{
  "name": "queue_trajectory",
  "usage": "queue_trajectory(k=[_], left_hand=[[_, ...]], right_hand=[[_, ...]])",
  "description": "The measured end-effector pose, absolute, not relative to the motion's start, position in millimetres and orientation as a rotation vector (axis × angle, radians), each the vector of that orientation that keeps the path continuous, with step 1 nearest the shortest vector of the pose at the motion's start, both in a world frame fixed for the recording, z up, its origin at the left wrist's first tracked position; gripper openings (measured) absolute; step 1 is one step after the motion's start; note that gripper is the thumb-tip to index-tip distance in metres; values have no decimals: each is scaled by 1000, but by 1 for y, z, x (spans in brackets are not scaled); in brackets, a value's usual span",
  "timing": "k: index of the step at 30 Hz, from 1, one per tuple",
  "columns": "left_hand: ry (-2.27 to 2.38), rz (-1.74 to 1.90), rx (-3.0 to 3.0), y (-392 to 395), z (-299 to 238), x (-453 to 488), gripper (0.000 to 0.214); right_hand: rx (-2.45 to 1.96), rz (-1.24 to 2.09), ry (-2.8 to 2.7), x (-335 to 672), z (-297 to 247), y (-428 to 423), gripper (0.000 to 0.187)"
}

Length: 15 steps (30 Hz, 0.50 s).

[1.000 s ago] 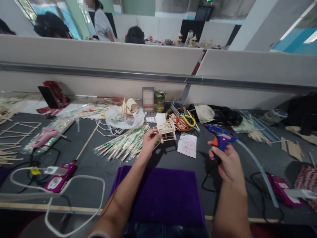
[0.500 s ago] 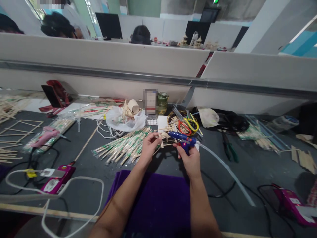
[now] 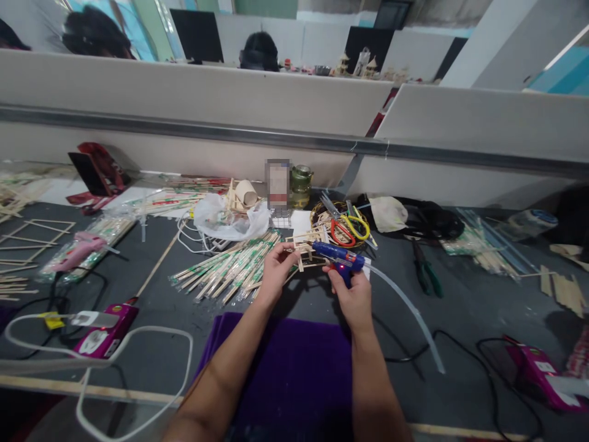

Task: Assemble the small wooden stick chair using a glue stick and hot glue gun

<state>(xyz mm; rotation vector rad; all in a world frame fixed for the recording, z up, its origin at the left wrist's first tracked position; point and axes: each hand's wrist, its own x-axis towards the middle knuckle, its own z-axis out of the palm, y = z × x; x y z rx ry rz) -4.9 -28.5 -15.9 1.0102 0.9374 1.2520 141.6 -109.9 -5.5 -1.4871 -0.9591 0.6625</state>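
Observation:
My left hand (image 3: 278, 267) is closed on a small frame of wooden sticks (image 3: 301, 261), pinched at its left side. In my right hand (image 3: 352, 291) is a blue hot glue gun (image 3: 339, 254), its tip pointing left against or very close to the frame; I cannot tell whether they touch. A long clear glue stick (image 3: 409, 301) bends out of the gun's back. Left of my left hand lies a pile of wrapped chopsticks (image 3: 230, 267). Behind the gun sits a basket of sticks with scissors (image 3: 352, 228) that have yellow and red handles.
A purple cloth (image 3: 294, 374) lies at the table's front edge. To the left are a pink glue gun (image 3: 80, 250) and a magenta power strip (image 3: 108, 331) with a looped white cable. Green-handled pliers (image 3: 427, 273) and another power strip (image 3: 543, 374) lie right. A partition (image 3: 207, 92) stands behind.
The view has tilted slightly downward. The free end of the glue stick has swung a little left and up. Both hands keep their hold in nearly the same place.

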Motion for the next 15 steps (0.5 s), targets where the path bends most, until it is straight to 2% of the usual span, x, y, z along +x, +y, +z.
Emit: queue_trajectory(k=[7,15], left_hand=[[929,1252,1032,-27,-15,-7,30],[916,1260,1011,-25,-19,-5,32]], right_hand=[[-1305,775,-486,202,-7,-134,47],[-1455,1038,-400,251,-33,-162,53]])
